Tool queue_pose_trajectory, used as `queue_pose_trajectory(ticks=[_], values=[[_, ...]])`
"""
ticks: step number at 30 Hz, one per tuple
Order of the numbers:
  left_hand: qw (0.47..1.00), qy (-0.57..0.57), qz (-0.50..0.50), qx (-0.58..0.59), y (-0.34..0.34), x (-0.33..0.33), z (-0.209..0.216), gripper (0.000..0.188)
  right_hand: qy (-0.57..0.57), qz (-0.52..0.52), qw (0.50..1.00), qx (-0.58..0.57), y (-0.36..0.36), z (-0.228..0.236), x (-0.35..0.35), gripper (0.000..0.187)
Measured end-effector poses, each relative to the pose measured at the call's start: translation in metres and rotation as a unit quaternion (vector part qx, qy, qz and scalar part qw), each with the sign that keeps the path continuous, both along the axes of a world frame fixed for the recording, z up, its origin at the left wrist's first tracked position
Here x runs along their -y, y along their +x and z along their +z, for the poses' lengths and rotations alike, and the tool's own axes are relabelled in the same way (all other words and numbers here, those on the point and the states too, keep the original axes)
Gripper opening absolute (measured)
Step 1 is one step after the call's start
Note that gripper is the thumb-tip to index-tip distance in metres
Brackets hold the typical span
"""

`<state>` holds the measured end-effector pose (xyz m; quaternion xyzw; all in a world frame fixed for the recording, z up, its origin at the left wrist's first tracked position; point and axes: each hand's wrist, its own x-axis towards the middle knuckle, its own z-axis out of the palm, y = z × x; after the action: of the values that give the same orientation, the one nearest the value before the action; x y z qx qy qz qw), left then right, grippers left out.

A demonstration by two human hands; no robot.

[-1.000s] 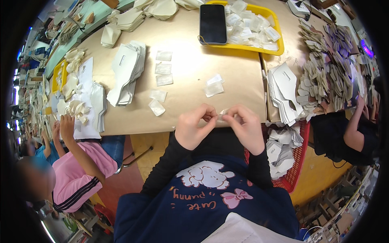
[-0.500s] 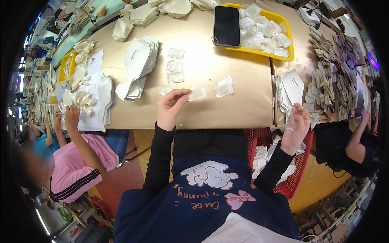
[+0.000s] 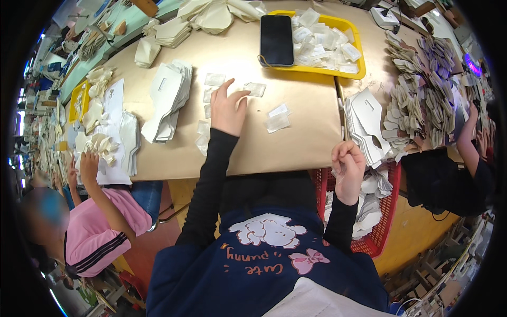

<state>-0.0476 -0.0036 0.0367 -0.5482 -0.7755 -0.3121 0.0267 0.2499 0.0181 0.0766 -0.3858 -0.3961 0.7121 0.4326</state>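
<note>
My left hand [image 3: 227,110] reaches over the table with its fingers apart. Its thumb tip is close to a small flat translucent packet [image 3: 256,89]; whether they touch I cannot tell. Several like packets lie in a column partly behind this hand, among them a top packet [image 3: 215,79] and a lower packet [image 3: 202,144]. Two more, including a packet [image 3: 278,123], overlap right of it. My right hand [image 3: 348,170] is raised at the table's front edge, fingers curled together. Something clear may be at its fingers, too faint to name.
A yellow tray [image 3: 360,50] full of packets has a black phone [image 3: 277,40] across its left end. Stacks of white cut-outs lie left [image 3: 168,100] and right [image 3: 364,124]. A red basket [image 3: 384,222] stands below. People sit at both sides, one in a pink shirt [image 3: 108,227].
My left hand has moved farther over the table and let go of a packet, which now lies beside the column's top. My right hand has moved left, away from the right stack. The view has shifted.
</note>
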Motion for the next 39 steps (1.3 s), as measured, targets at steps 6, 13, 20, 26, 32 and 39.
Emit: queue_pose_trajectory(ticks=[6, 13, 20, 26, 32, 39], values=[[0.972, -0.08, -0.068, 0.211, 0.062, 0.025, -0.012, 0.021, -0.051, 0.071, 0.991, 0.097, -0.008, -0.007, 0.004, 0.011], [0.803, -0.013, -0.093, 0.589, 0.078, 0.058, -0.01, 0.016, 0.02, 0.104, 0.982, 0.156, -0.043, -0.011, 0.018, 0.021], [0.646, -0.01, -0.171, 0.744, 0.078, 0.075, 0.014, 0.023, 0.055, 0.143, 0.984, 0.087, -0.05, -0.005, 0.017, 0.007], [0.692, -0.021, -0.219, 0.687, 0.076, 0.069, 0.03, 0.025, 0.051, 0.107, 0.983, 0.141, -0.05, 0.006, 0.016, 0.006], [0.794, 0.027, -0.198, 0.575, 0.085, 0.07, 0.041, 0.029, 0.05, 0.107, 0.987, 0.109, -0.053, 0.013, 0.026, 0.008], [0.865, 0.032, -0.199, 0.461, 0.082, 0.072, 0.043, 0.029, 0.053, 0.144, 0.985, 0.082, -0.047, 0.019, 0.025, 0.009]])
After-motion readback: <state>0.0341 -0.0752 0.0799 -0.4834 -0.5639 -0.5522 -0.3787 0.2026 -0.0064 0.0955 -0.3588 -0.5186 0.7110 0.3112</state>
